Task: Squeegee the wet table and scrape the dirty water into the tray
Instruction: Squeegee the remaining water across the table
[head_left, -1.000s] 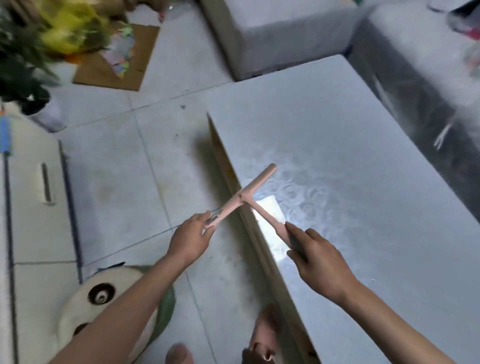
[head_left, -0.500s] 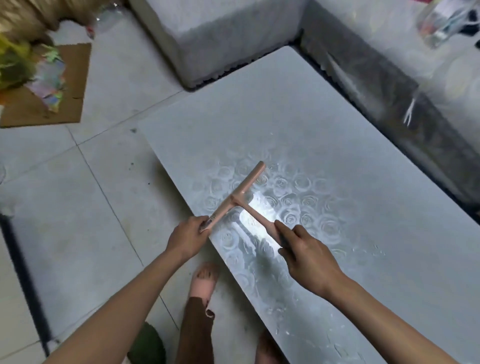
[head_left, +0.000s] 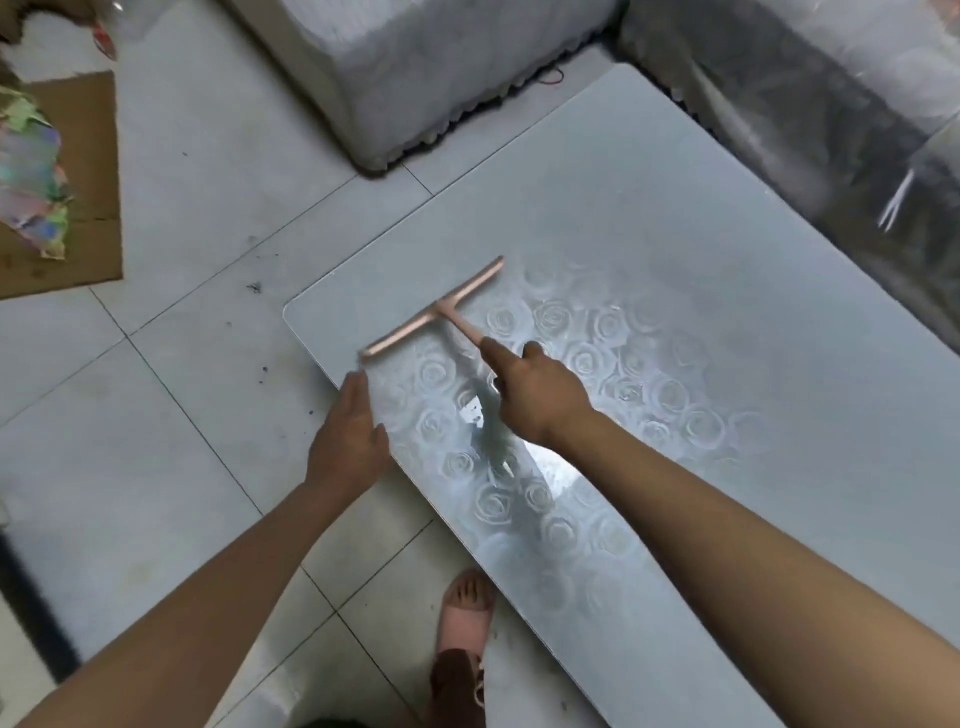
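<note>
My right grip (head_left: 535, 395) is clenched round the handle of the pink squeegee (head_left: 439, 312), forearm stretched over the wet table (head_left: 701, 218). The blade lies near the table's rounded corner. My left grip (head_left: 347, 434) is released, fingers straight, at the table's side edge just short of the blade's end, with tiled floor (head_left: 182, 415) beyond.

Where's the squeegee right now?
Head view: the squeegee is on the table near its left corner, handle in the right hand, left hand just off the blade's near end.
</note>
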